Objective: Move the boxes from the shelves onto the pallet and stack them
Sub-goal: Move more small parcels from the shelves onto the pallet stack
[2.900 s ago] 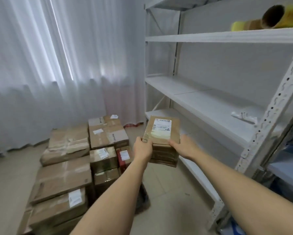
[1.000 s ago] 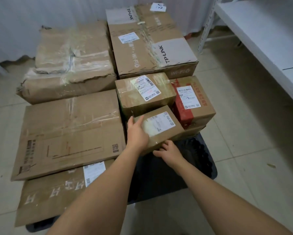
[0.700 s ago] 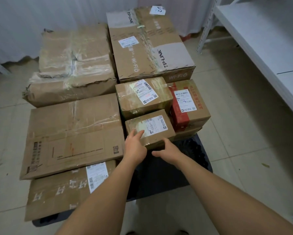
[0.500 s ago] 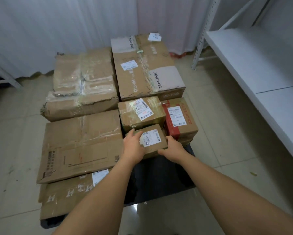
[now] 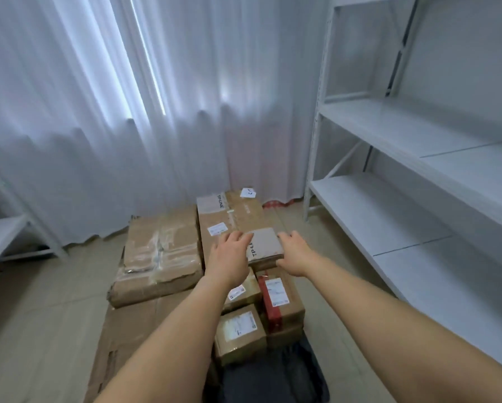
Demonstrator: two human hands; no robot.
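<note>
Several cardboard boxes lie packed on the dark pallet (image 5: 299,382). The small labelled box (image 5: 239,330) sits at the pallet's near edge, beside a box with a red band (image 5: 280,301) and in front of a taped box (image 5: 244,292). Behind them lies the large TP-LINK box (image 5: 235,222). My left hand (image 5: 229,254) and my right hand (image 5: 294,251) hover over it with relaxed fingers, holding nothing. A crumpled taped box (image 5: 159,254) and a long flat box (image 5: 127,330) fill the left side.
White metal shelves (image 5: 418,205) run along the right, their visible levels bare. A white curtain (image 5: 127,112) hangs behind the pallet. Part of another white rack (image 5: 2,237) shows at the left. Tiled floor lies between the pallet and the shelves.
Both hands have let go of the small labelled box, which now rests on the pallet's near edge. They have lifted away and the view has tilted up towards the curtain.
</note>
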